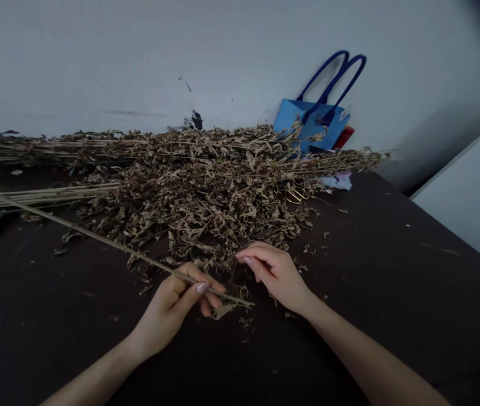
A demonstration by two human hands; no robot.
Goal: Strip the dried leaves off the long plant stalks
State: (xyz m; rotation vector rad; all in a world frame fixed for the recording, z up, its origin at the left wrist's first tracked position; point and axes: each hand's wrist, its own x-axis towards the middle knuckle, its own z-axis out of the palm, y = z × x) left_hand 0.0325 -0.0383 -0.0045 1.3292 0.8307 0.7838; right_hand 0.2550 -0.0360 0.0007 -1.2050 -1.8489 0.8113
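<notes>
My left hand pinches a long, bare dried stem between thumb and fingers. That stem slants from the left edge of the view down to a tip just right of the hand, where a few withered leaf bits hang. My right hand is at the front edge of a heap of dried leaves. Its thumb and fingers are drawn together; whether anything lies between them is hidden. Small crumbs of leaf are scattered on the dark table around both hands.
Bundles of dried leafy stalks lie across the back of the table along the wall. A blue bag with dark blue handles leans there at the right. Gold scissor-like handles poke out from the leaves near it.
</notes>
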